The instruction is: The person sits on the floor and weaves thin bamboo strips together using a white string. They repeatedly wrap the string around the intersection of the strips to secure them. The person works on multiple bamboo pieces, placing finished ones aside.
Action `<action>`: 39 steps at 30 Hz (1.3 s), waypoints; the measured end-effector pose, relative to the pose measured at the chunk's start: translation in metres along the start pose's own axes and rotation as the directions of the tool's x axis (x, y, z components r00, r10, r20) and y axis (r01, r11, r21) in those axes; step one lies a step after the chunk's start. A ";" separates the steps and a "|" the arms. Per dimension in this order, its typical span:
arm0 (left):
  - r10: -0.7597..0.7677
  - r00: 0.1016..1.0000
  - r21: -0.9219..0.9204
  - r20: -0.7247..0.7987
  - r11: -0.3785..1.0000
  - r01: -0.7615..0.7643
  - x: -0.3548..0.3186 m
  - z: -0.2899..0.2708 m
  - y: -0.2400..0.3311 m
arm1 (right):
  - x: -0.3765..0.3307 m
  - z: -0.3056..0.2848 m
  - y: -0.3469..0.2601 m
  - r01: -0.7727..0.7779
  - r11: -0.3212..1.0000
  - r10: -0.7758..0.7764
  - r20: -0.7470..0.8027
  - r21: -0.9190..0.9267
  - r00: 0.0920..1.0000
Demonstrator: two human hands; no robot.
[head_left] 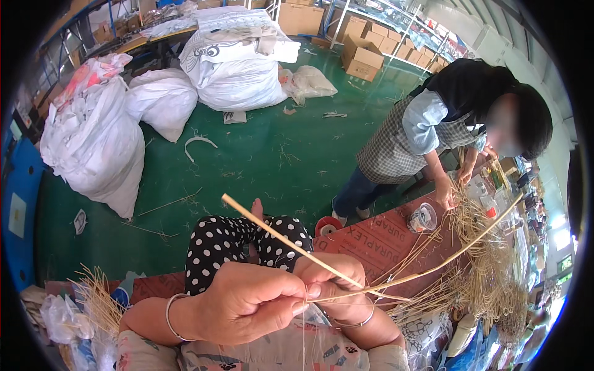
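Observation:
My two hands meet in front of my lap. My left hand (253, 300), a bangle on its wrist, is closed, thumb and forefinger pinching a thin thread (304, 340) that hangs straight down. My right hand (337, 275) is closed around two pale straw stalks that cross near its fingers. One straw stalk (266, 227) slants up to the left over my knees. The longer straw stalk (455, 255) bends up to the right, its thin end reaching the left fingertips. Where thread and straw meet is partly hidden by my fingers.
Right of me, a reddish-brown board table (383, 238) bears a clear plastic tub (422, 217) and heaps of straw bundles (489, 281). Across it a person (427, 123) in a checked apron handles straw. Large white sacks (93, 148) stand on the green floor (247, 154). More straw (102, 303) lies at left.

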State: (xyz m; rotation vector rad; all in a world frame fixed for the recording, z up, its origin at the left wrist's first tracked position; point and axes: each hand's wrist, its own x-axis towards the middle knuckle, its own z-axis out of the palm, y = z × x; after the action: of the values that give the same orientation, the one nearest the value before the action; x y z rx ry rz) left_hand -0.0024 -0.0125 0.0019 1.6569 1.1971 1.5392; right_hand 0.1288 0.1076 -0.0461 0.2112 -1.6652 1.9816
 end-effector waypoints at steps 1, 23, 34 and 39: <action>0.005 1.000 0.032 -0.027 0.999 -0.004 -0.002 0.000 -0.002 | 0.002 -0.001 -0.002 -0.057 0.998 0.057 -0.009 0.020 0.998; 0.187 0.956 0.515 -0.224 0.856 -0.047 0.011 -0.011 -0.037 | 0.016 0.023 -0.020 -0.157 0.969 0.150 0.052 0.191 0.987; 0.390 0.921 0.473 0.006 0.810 -0.346 0.001 -0.002 0.018 | 0.011 0.021 -0.044 0.557 0.715 -0.458 0.319 -0.421 0.829; 0.406 0.914 0.548 0.002 0.764 -0.340 0.000 0.004 0.017 | 0.006 0.019 -0.039 0.339 0.538 -0.328 0.179 -0.771 0.928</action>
State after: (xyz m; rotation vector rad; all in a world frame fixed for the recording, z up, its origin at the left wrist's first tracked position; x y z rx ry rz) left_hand 0.0052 -0.0190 0.0162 2.3210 1.5357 1.6435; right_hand 0.1386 0.0946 -0.0056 0.1822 -2.1507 0.8083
